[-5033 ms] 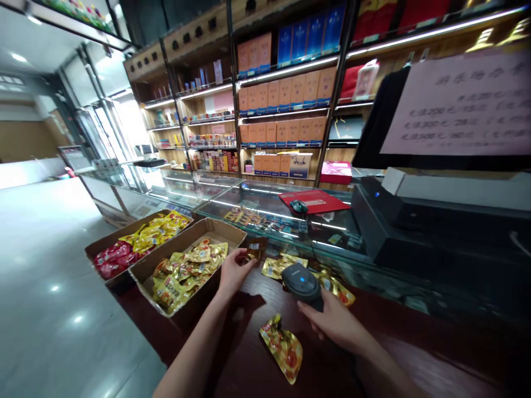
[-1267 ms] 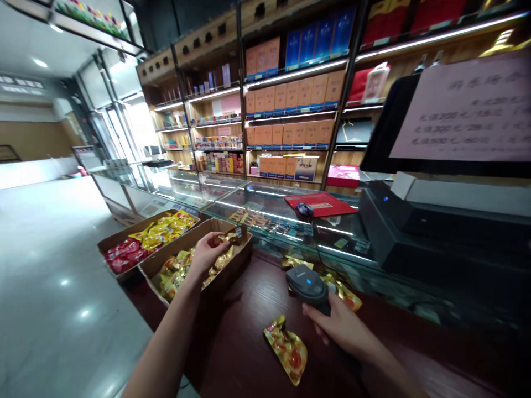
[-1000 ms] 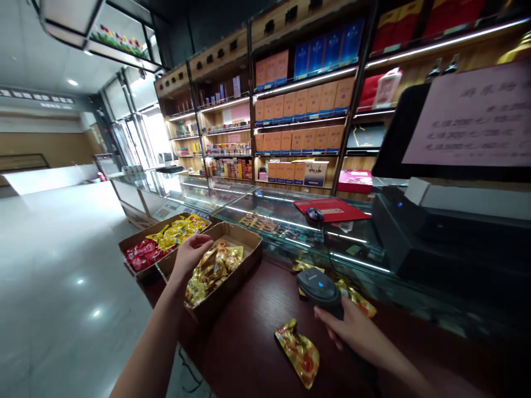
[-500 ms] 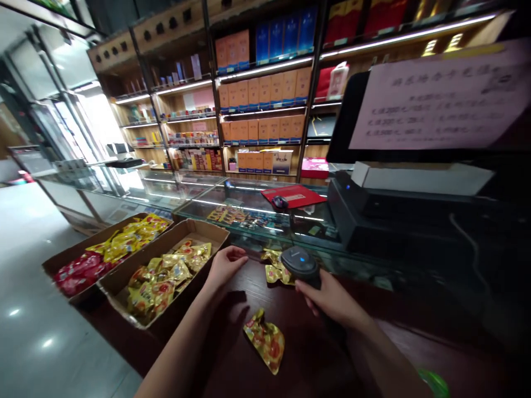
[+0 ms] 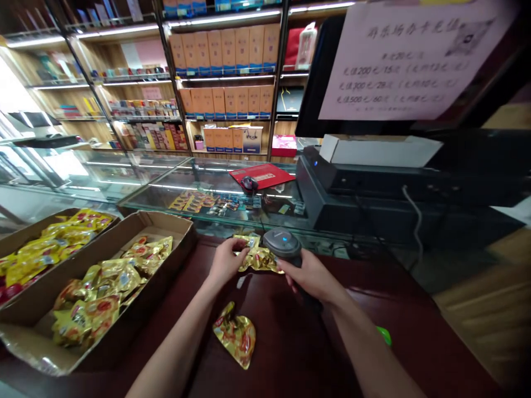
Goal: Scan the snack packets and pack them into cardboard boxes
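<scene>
My right hand is wrapped round the handle of a black barcode scanner with a blue light on its head. Several gold foil snack packets lie at the far side of the dark red counter, partly behind the scanner head. At their left end, my left hand has thumb and fingers closed on the edge of a gold packet. Closer to me, another gold packet lies by itself on the counter, right of my left forearm.
An open cardboard box of gold packets stands on the left, beside another box of yellow and red packets. Beyond is a glass display case with a red mat and mouse. A monitor with a paper sign stands right.
My left hand has moved onto the gold packets at the back. The view has turned right and down, so the boxes sit further left. The scanner stays in my right hand.
</scene>
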Available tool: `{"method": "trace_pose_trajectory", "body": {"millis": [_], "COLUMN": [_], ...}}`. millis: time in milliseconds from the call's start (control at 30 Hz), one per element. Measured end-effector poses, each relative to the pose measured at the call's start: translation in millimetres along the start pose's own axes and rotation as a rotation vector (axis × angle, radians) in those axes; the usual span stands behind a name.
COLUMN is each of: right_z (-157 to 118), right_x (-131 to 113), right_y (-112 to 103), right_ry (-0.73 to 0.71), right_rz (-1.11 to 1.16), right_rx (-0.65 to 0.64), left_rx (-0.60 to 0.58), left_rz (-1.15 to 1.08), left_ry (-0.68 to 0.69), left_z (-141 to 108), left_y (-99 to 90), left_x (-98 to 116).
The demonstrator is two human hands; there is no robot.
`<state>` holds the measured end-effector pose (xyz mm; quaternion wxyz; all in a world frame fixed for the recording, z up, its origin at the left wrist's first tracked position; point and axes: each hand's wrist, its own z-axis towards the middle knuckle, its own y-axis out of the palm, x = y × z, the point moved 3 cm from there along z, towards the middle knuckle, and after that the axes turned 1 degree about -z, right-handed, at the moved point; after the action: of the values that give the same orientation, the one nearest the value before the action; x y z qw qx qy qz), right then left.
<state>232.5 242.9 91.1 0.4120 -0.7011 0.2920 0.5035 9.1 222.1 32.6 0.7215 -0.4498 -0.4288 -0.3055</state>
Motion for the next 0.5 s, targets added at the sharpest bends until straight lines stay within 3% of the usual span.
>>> {"method": "trace_pose_trajectory", "body": {"millis": [133,233,400,500], "right_z": [1.0,0.9,2.8,3.2], "right_x": [0.8,1.1,4.6,5.3], "right_y": [-3.6,-5.6,-6.8,-6.1], "right_ry": [-0.002,0.011,0.017,0.021], "right_rz": [0.002,0.012,-0.005,-0.020], "right_rx": [0.014,0.019,0.005,-0.002], "left_rx": [-0.123,-0.213,-0.262,-0.270], "left_rz": [0.305,0.480,0.531,0.426], "left_ry": [0.230,0.292,0.265,0.138], "left_z": [2.3,1.7,-2.4,-0.8], "left_y": [32.7,48.0,39.9,23.8], "left_x": [19.6,23.9,27.6,23.4]}}
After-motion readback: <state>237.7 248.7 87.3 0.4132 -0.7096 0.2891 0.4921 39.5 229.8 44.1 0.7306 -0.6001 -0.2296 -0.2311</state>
